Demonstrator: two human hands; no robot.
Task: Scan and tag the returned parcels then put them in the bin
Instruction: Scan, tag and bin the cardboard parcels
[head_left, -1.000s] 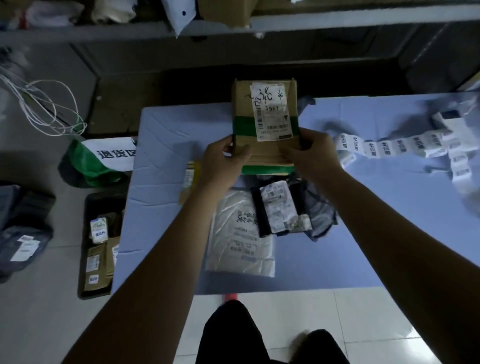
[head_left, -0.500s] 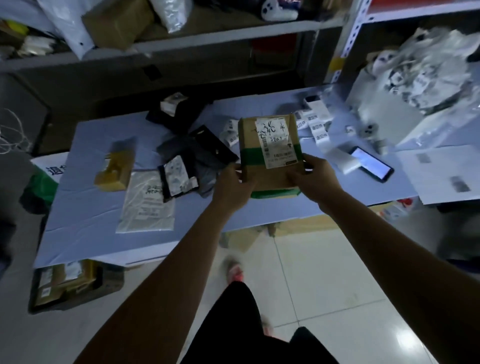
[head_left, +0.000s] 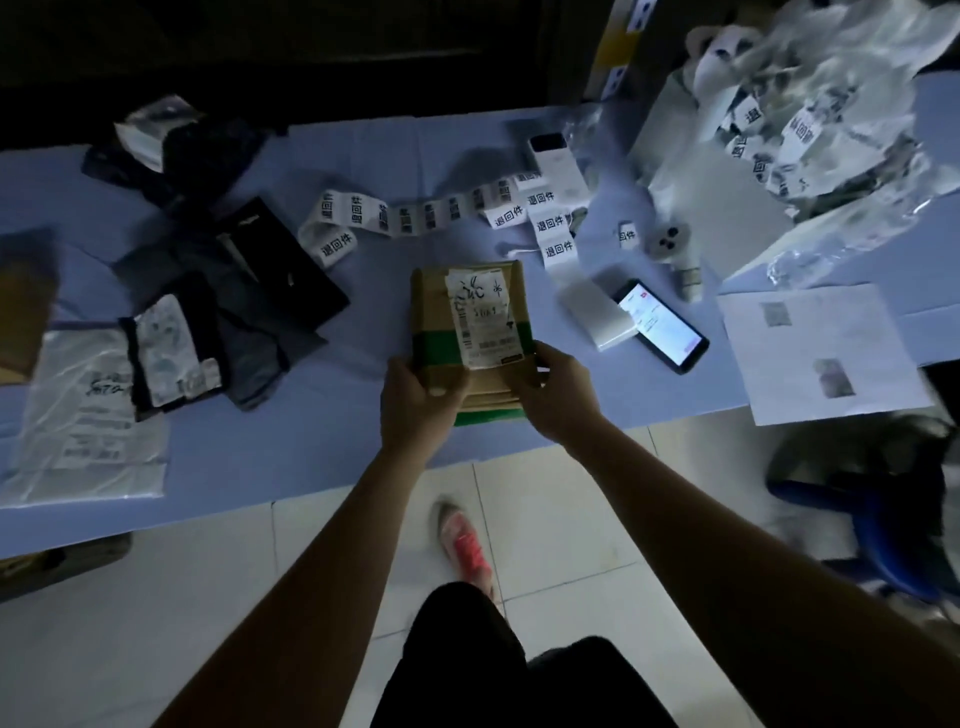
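Head view, dim and soft at the edges: the left hand (head_left: 415, 395) and right hand (head_left: 558, 395) both grip the near end of a cardboard parcel (head_left: 441, 306), thumbs curled over its top, the other fingers hidden beneath it. The parcel lies flat over the blue surface (head_left: 322, 441) by the front edge; whether it rests there or is held just clear cannot be told. Its white label (head_left: 483, 319) carries scrawled writing and barcodes too blurred to read, and a green band crosses under it. Beyond the hands a strip of printed tags (head_left: 415, 215) snakes across. Just right of the right hand lie a small white box (head_left: 597, 314) and a lit phone (head_left: 660, 325), its screen unreadable. Left of the left hand sit dark bagged parcels (head_left: 234, 291) and a clear bag (head_left: 88, 415), cut off by the frame.
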